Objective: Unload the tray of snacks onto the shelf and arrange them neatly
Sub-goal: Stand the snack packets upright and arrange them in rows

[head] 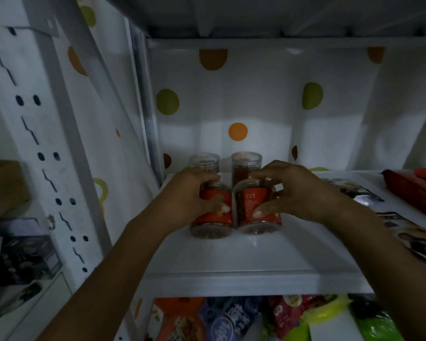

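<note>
- While both hands are up on the white shelf [244, 262], each one holds a jar in the middle of the frame.
- The left hand [192, 195] has its fingers [208, 179] curled round the left jar [214, 219], with the thumb on the red label.
- The right hand [298, 190] wraps the right jar [252, 200] the same way, thumb on the front and the other fingers over the top and far side.
- These two jars stand up straight, side by side, and they touch or almost touch.
- Just behind them stand the back left jar [204, 162] and the back right jar [246, 161], near the spotty back wall [237, 107].
- I think the job now is to make a neat block of four.
- To do it well, slide both front jars back slowly, flat on the shelf, and stop when they meet the back ones.
- Push low down, not at the lids, so nothing tips.
- Turn the red labels to face the front so they match.
- Keep the pair away from the flat packets [416, 237] at the right of the frame.
- Let go softly, one hand at a time.
- The tray is not in view, so I cannot tell how many snacks wait on it.
</note>
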